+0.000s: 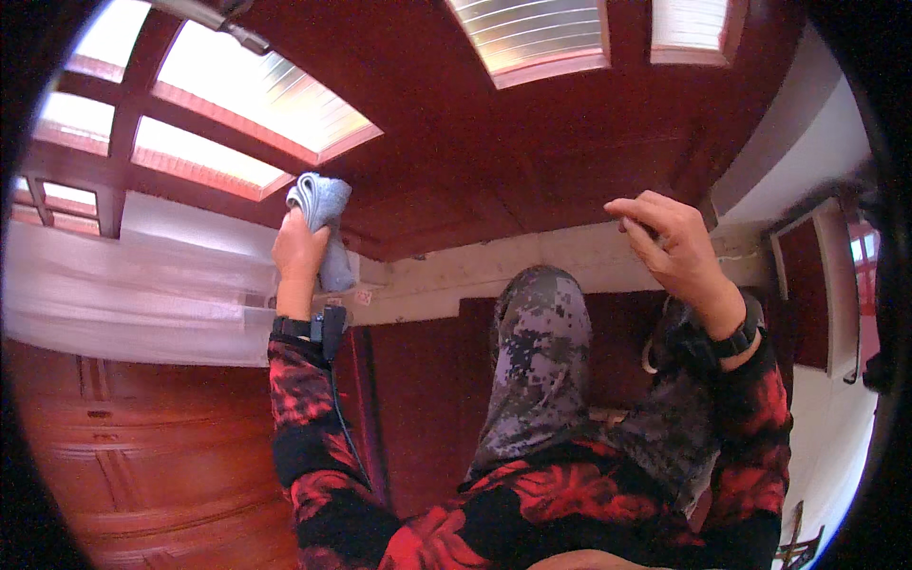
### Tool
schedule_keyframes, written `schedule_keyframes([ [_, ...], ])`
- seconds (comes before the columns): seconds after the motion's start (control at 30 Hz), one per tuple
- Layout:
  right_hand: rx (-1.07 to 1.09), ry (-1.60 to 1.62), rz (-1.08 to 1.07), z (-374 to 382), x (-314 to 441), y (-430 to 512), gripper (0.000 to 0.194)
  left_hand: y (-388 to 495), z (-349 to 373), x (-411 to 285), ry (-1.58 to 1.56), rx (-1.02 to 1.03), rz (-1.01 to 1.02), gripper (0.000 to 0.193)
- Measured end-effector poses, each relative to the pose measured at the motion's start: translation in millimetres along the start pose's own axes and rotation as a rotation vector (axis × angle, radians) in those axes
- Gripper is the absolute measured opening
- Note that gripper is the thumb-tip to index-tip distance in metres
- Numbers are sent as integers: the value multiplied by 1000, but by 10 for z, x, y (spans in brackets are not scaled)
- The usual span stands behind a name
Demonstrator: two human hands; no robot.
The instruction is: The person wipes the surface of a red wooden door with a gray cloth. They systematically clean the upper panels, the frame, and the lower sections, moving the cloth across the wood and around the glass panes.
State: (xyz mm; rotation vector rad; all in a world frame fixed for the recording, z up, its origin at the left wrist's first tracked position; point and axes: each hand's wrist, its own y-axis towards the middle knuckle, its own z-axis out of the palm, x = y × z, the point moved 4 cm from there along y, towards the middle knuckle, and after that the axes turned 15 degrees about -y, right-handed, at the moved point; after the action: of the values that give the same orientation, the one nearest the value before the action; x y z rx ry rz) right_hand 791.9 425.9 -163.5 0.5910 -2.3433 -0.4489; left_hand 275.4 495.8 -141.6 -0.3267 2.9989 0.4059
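Note:
My left hand (pixel 301 246) is raised in front of a white wall, closed around a folded light-blue cloth (pixel 324 203). The cloth's looped folds stick up above the fist, and its lower end hangs down beside the wrist. My right hand (pixel 666 239) is raised on the other side with the fingers loosely curled and the thumb near the index finger; no object shows in it. Behind both hands stands a dark red wooden door (pixel 456 164) with glazed panes (pixel 541 32). The cloth appears just in front of the lower frame of the left panes.
A reddish wooden panelled door or cabinet (pixel 178 456) is at the lower left, beside a white wall (pixel 192 285). A light sill (pixel 427 285) runs below the door. At the right are a white-framed panel (pixel 841 285) and a white surface (pixel 826 427). A metal fitting (pixel 246 37) is at the top left.

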Motion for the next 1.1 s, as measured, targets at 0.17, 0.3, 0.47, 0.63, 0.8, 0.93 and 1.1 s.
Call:
schedule_keyframes([
  [0.17, 44, -8, 25, 43, -37, 2, 19, -24, -117, 646, -183, -276, -82, 60],
  [0.3, 75, -13, 82, 66, -72, -17, 19, 111, -302, 637, -154, -398, -84, 62],
  [0.47, 71, -41, 53, 68, -69, 4, 19, 378, -221, 366, -38, -316, -42, 57],
  [0.63, 106, -5, 107, 117, -98, 41, 21, 576, -151, 471, 328, -180, -33, 37],
  [0.8, 125, -54, 92, 137, -125, 62, 21, 862, -402, 835, 460, -206, -160, 23],
  [0.93, 123, -15, 114, 123, -156, 75, 21, 869, -294, 791, 393, -153, -151, 30],
  [1.1, 106, -41, 40, 118, -136, 81, 22, 629, -259, 895, -225, -125, -88, 54],
])
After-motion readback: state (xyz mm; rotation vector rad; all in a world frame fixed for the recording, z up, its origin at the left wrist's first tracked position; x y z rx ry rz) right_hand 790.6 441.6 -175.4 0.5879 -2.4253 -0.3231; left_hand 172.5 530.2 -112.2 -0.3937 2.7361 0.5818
